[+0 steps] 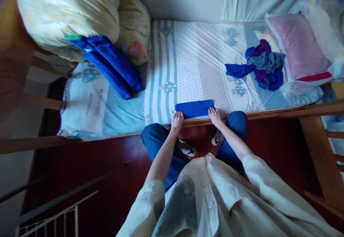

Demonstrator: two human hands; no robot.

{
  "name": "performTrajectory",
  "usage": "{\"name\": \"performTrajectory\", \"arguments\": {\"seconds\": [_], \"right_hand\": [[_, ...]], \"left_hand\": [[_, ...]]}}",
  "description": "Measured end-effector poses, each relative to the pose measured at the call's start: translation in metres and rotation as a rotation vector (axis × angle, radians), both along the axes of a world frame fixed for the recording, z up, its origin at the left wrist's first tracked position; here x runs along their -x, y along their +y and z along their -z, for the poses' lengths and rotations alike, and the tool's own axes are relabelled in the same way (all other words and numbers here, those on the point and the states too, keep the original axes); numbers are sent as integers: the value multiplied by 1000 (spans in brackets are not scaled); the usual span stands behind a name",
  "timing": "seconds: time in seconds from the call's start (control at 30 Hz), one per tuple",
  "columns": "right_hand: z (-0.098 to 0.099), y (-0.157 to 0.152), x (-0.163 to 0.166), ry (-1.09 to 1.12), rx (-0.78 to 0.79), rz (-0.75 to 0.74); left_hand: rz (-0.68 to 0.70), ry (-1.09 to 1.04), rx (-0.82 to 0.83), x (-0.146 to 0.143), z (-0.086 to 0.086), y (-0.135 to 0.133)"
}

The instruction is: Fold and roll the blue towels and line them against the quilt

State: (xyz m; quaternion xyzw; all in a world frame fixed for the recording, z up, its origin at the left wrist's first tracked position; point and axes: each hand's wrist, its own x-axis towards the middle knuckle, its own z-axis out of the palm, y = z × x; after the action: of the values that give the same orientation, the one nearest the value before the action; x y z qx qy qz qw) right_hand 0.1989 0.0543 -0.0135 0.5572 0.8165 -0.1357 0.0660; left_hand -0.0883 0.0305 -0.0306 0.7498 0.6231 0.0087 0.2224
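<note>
A blue cloth (195, 108), folded into a flat oblong, lies at the near edge of the bed in front of me. My left hand (177, 121) grips its near left corner with the fingers curled, beside a small white tag. At the near right corner, the fingers of my right hand (214, 115) are likewise closed on the cloth; the thumbs are hard to make out. Further left, long folded blue garments (113, 65) rest against a stuffed cream bag. To the right sits a crumpled heap of blue, purple and grey clothes (268, 65).
The bed (161, 72) has a patterned sheet and a wooden side rail (290, 114). A pink pillow (301, 47) is at its right end, a big cream bundle (72, 11) at its left. A pale curtain (258, 0) hangs behind. A white metal rail (76, 215) stands lower left.
</note>
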Motion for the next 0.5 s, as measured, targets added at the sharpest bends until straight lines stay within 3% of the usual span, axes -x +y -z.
{"name": "performTrajectory", "arguments": {"seconds": [0.17,0.5], "right_hand": [[-10,-8,-4,-27,68,-19],[-22,-13,-9,28,197,10]], "left_hand": [[59,22,34,6,-3,-13],[28,-8,110,7,-12,-24]]}}
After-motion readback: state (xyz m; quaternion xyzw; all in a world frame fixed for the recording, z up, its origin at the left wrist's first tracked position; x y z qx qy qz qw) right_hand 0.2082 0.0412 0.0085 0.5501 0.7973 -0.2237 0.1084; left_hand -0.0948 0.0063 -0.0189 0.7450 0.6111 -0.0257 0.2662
